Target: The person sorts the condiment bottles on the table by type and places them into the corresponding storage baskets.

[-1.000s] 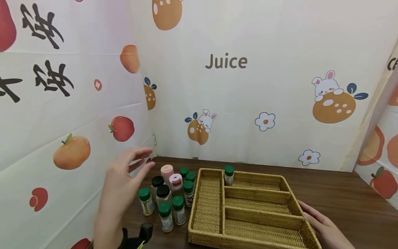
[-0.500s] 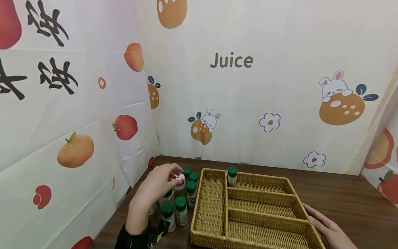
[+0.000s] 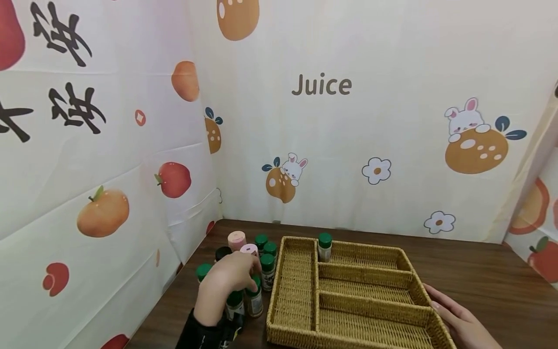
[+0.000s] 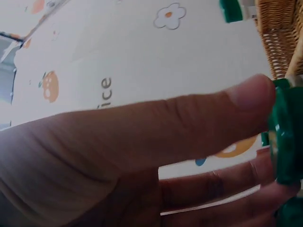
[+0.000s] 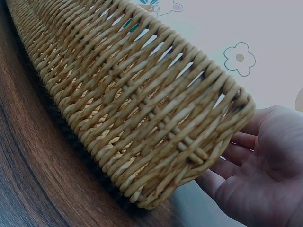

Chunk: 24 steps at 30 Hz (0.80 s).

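Now | left hand [image 3: 228, 281] grip pinches green-capped spice jar [image 3: 253, 296] at its cap [image 4: 285, 137] | jar likely light, rigid, slick | right hand [image 3: 457, 320] relaxed beside wicker tray [image 3: 364, 310]

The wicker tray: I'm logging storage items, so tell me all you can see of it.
The wicker tray is a shallow rectangle of woven tan cane, flat on the brown table. Woven walls split it into one long compartment on its left and three beside it. The farthest compartment holds one upright green-capped bottle; the others look bare. The right hand rests open against its near right corner. More bottles stand just outside its left wall.
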### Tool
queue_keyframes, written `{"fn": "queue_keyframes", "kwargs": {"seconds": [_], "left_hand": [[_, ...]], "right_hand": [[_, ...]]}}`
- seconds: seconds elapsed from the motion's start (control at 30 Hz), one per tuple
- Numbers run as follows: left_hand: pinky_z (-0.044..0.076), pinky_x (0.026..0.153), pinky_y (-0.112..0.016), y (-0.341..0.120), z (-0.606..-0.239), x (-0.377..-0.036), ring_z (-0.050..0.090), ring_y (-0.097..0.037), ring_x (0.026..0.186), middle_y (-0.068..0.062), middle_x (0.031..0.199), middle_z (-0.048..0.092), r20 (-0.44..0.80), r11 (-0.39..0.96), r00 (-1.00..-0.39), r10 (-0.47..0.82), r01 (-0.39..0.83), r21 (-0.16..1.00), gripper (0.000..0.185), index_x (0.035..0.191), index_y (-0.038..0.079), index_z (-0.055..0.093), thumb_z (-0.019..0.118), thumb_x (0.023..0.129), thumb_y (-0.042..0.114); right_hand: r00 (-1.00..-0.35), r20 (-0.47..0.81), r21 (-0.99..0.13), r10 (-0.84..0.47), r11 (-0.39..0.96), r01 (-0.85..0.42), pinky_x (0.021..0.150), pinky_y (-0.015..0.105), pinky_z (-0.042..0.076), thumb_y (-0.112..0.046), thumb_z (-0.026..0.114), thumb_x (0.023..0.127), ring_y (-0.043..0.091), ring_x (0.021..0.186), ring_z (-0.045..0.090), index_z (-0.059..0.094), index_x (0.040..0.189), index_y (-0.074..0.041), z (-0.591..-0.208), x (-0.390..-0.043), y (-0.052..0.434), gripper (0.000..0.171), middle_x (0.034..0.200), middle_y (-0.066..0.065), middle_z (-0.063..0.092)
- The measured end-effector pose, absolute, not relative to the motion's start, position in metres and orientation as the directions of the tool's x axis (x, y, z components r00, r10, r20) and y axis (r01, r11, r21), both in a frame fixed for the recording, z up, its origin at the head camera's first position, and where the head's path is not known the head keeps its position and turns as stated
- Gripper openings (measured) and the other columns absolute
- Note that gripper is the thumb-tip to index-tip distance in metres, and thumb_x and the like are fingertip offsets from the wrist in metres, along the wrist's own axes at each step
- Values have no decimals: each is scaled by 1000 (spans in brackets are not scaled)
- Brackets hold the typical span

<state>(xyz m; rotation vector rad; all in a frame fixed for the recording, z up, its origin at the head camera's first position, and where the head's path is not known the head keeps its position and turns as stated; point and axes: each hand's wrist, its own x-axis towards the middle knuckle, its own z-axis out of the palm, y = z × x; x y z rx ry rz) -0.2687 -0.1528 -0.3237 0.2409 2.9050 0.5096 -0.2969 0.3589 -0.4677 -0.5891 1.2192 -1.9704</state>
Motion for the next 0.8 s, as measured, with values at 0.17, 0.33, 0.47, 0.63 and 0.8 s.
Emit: {"fn": "queue_keyframes", "kwargs": {"seconds": [0.17,0.33,0.47,0.63,0.8], "left_hand": [[52,71,-43,-145,-330,-270,64,-21,85,2,102,69,-181,970,-975,132,89,228,27,102,21,74,86,77,20],[49,65,-40,-140,-332,-269,59,-17,74,5,91,67,-165,984,-981,102,75,162,27,98,23,74,87,75,22],[46,62,-37,-139,-333,-268,56,-16,70,5,82,64,-162,985,-982,95,70,155,24,95,22,73,87,75,20],[38,59,-34,-140,-333,-268,51,-16,66,2,75,60,-161,980,-981,105,75,183,18,85,21,69,84,78,13],[46,64,-36,-142,-327,-266,54,-17,74,0,94,68,-155,975,-980,127,94,202,19,95,20,73,82,81,11]], "right_hand": [[-622,13,-891,-783,-292,348,106,34,48,-18,10,111,7,128,57,54,135,-48,-467,-296,357,58,136,-25,57],[-646,8,-906,-763,-279,318,103,34,50,-18,10,111,8,126,59,55,134,-48,-468,-296,357,59,135,-25,58],[-653,-7,-913,-758,-262,314,103,35,50,-19,11,112,7,125,59,56,132,-49,-469,-295,357,58,133,-25,59],[-649,2,-918,-761,-259,301,104,35,50,-19,12,112,7,126,58,55,133,-49,-469,-295,356,56,135,-26,58],[-691,-24,-952,-722,-195,237,100,34,52,-21,15,112,6,122,60,53,131,-52,-468,-293,357,53,133,-29,58]]}}
